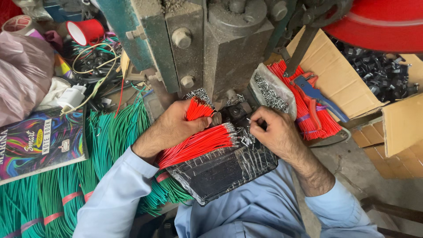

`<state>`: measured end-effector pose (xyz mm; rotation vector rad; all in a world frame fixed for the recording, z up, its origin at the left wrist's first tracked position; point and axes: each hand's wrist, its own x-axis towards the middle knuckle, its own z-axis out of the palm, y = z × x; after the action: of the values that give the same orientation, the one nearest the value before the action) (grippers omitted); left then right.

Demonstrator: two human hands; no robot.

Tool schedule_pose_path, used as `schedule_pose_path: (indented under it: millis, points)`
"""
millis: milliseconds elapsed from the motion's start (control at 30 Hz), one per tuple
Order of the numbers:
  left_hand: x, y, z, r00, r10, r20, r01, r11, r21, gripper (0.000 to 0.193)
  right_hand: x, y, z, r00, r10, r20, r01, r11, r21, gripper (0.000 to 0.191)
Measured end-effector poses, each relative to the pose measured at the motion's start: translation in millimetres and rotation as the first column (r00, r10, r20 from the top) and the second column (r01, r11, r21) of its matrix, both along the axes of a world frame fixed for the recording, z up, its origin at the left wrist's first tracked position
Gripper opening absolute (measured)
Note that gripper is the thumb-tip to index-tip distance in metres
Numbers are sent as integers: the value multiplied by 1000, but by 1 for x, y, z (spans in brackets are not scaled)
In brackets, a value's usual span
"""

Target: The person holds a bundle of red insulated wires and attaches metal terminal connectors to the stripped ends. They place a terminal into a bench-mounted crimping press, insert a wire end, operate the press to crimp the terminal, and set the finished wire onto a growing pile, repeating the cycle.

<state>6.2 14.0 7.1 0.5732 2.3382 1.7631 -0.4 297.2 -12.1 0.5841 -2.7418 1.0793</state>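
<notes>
Pale blue sleeves (pixel 246 216) fill the bottom of the frame, nearest the camera, as a person works at a grey metal press (pixel 220 44) that rises at top centre. At far left, a notebook with a swirling multicoloured cover (pixel 39 145) lies on bundles of green wires (pixel 105 141) banded in pink, which spread across the lower left of the worktop. Above them, in the upper left, sit a pink plastic bag (pixel 22 75), a white plug adapter (pixel 72 97), a tangle of loose cables and a red cup (pixel 88 31) tipped on its side. Left of centre, the left hand (pixel 169 128) is clenched around a thick bundle of red wires (pixel 194 143), its fingers wrapped over the bundle while the stripped silvery tips fan out to the right, just beside the press. The bundle rests on a black tray wrapped in clear tape (pixel 224 169), which lies across the person's lap at centre. Right of centre, the right hand (pixel 275 132) has its fingers pinched together on what looks like a single wire end at the foot of the press; the piece itself is too small to make out. Behind that hand, a clear bag of small metal terminals (pixel 269 92) leans against more red wires (pixel 308 114), on which blue-and-red pliers (pixel 315 92) lie. At upper right, a cardboard box (pixel 339 75) holds dark metal clips (pixel 379 72).
</notes>
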Motion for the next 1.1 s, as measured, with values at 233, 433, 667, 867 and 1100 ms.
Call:
schedule_pose_path:
  millis: [233, 433, 667, 867, 1100]
  points:
    - [0, 1, -1, 1000, 15, 26, -15, 1000, 3, 13, -2, 1, -3, 974, 140, -178, -148, 988, -33, 24]
    - [-3, 2, -5, 998, 29, 56, -29, 1000, 4, 14, -4, 2, -6, 986, 108, -123, -118, 990, -73, 24]
    - [-4, 0, -3, 998, 52, 31, -52, 999, -12, 17, -4, -5, -14, 991, 106, -76, -122, 962, -244, 13]
    - [-3, -5, -2, 998, 47, 45, -47, 999, 0, 14, -6, -15, -16, 986, 163, -39, -165, 915, -367, 11]
    - [-1, -7, -2, 997, 78, 21, -78, 997, -22, 12, -21, -33, -16, 957, 288, 26, -233, 819, -524, 13]
